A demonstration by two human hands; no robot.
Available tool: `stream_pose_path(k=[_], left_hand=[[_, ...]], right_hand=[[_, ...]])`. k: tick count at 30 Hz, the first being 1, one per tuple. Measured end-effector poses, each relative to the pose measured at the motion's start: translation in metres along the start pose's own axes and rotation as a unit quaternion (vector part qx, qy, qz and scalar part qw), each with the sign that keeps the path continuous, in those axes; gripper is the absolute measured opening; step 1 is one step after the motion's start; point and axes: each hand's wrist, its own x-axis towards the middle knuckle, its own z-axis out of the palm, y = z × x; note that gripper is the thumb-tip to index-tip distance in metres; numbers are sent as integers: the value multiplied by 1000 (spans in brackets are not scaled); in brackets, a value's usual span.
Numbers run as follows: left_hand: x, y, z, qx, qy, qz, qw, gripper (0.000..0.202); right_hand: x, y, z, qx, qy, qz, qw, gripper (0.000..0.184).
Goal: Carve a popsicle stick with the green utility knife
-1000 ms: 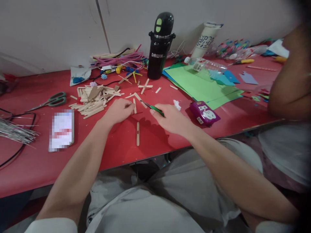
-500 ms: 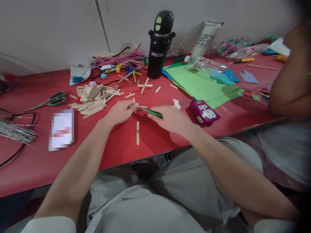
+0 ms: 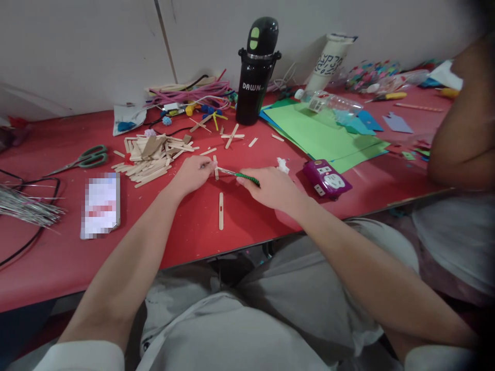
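Note:
My left hand (image 3: pixel 194 173) is closed at the fingertips on a wooden craft stick (image 3: pixel 216 174), which points away from me just above the red tabletop. My right hand (image 3: pixel 273 186) grips a craft knife with a green ribbed handle (image 3: pixel 247 178). Its thin metal blade reaches left to the stick beside my left fingertips; the exact contact is too small to make out. Nearer to me lies a second craft stick (image 3: pixel 221 219) with a small slot cut in its middle.
A heap of craft sticks (image 3: pixel 154 159), scissors (image 3: pixel 92 156) and a phone (image 3: pixel 101 206) lie to the left. Behind stands a black bottle (image 3: pixel 253 77). Green paper (image 3: pixel 325 136) and a purple power adapter (image 3: pixel 325 179) are on the right, near another person's arm (image 3: pixel 460 129).
The knife has shifted slightly, its handle now tilting down to the right. The short piece of stick that jutted right from my left fingers no longer shows clearly. The view has shifted slightly.

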Motion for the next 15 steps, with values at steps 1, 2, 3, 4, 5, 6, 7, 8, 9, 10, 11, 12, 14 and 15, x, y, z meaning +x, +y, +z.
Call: stream_pose_path(k=[1,2,3,4,5,6,7,8,9,10,11,12,14,15], left_hand=[[0,0,0,10,5,1,1000,38],[0,1,0,18,10,1,1000,37],[1,1,0,24,14,-1,1000,37],[1,1,0,29,17,-4,999,36],[1,0,0,34,20,-8,999,36],[2,-1,0,39,23,-10,999,36],[2,-1,1,45,27,-12,999,36],[3,-2,1,49,29,-12,998,36],[3,-3,1,52,29,-12,998,36],[3,-4,1,54,28,-10,998,36],[3,-5,1,56,27,-8,998,36],[3,-6,1,56,25,-5,998,36],[3,-8,1,57,18,-4,998,36],[3,-10,0,58,19,-6,998,36]], right_hand=[[0,0,1,0,5,-1,1000,30],[1,1,3,0,11,-2,1000,30],[1,1,4,-1,16,-3,1000,30],[2,2,6,-1,21,-5,1000,31],[3,2,7,-1,26,-8,1000,31],[4,3,8,-1,29,-12,999,31],[5,4,9,1,31,-17,999,32],[6,5,11,6,31,-23,999,32],[7,6,12,14,30,-30,999,33],[8,8,14,24,29,-38,999,33],[9,10,15,35,27,-48,998,34],[10,11,16,46,24,-60,997,34],[11,14,17,63,22,-82,994,33],[11,15,17,74,21,-92,993,33]])
